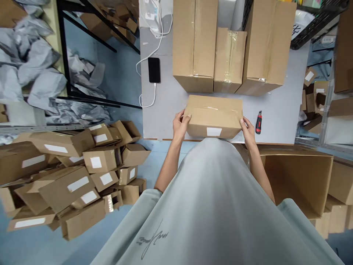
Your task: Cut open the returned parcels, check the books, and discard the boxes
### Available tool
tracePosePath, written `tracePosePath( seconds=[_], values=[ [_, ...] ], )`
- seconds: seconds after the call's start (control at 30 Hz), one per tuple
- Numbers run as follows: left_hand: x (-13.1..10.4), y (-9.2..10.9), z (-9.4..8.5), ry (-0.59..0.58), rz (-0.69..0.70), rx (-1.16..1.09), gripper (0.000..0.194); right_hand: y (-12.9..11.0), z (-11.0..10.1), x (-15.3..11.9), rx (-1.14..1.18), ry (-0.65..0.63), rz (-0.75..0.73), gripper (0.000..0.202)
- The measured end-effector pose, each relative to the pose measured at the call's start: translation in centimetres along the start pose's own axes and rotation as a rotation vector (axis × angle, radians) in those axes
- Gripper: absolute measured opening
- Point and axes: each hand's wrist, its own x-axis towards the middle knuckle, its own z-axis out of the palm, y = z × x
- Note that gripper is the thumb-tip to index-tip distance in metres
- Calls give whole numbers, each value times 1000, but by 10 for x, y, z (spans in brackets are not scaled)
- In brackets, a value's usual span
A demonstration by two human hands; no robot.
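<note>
The left hand [180, 126] and right hand [248, 129] grip opposite ends of the taped cardboard box [213, 115], its long axis running left-right at the tabletop's [165, 125] near edge.

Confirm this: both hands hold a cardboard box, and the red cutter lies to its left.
Wrong side: the head view shows the cutter to the right of the cardboard box. The left hand and right hand do hold the box.

A packing workroom, shown by heaped cardboard boxes [67, 182], grey mailer bags [35, 60] and a worktable [165, 121]
</note>
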Motion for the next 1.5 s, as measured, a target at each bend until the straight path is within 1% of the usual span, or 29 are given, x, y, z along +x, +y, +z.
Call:
tracePosePath(
  seconds=[0.1,0.17,0.27,0.33,0.4,0.43,0.5,0.6,0.7,0.77,0.83,0.9,1.0,1.07,1.1,1.17,1.23,1.3,1.4,1.47,1.5],
  values=[
    [-9,-10,-5,3,-13,0,65,11,0,-7,50,21,9,91],
    [-13,-19,-7,-8,-56,-11,64,22,3,-7,39,-24,13,96],
    [-16,-32,-8,-66,-127,20,62,40,8,-6,5,-44,21,107],
    [-11,-36,-10,-98,-145,50,61,48,8,-2,8,-52,28,109],
    [1,-33,-12,-75,-163,65,64,49,3,8,5,-43,44,113],
    [12,-29,-14,-48,-170,71,67,47,-2,17,-3,-20,56,118],
    [41,-13,-18,17,-155,87,77,39,-16,43,-16,75,80,133],
    [98,26,-19,68,-96,117,94,14,-44,97,47,250,90,151],
    [153,71,-11,26,-118,129,107,-19,-69,152,202,364,141,159],
    [179,96,-1,-39,-152,135,105,-38,-77,180,295,369,190,158],
    [193,112,8,-100,-173,151,97,-51,-79,196,358,331,197,148],
    [196,122,12,-151,-188,179,89,-55,-78,202,400,290,173,131],
    [187,128,13,-212,-197,231,80,-46,-82,197,445,277,157,115],
    [178,130,20,-251,-198,262,79,-36,-95,190,464,304,158,110],
    [174,130,26,-269,-193,272,80,-29,-105,187,470,325,161,110],
    [167,129,48,-307,-174,283,84,-17,-132,181,474,364,167,111],
    [162,127,80,-338,-152,291,91,-5,-165,178,466,403,170,111],
    [160,124,115,-360,-133,302,97,3,-201,180,449,440,164,106],
    [161,122,162,-367,-101,332,100,5,-251,195,406,461,172,91],
    [162,124,185,-360,-79,362,99,3,-276,209,381,456,195,85],
    [162,125,194,-358,-67,380,98,2,-284,216,373,455,201,85]
  ],
)
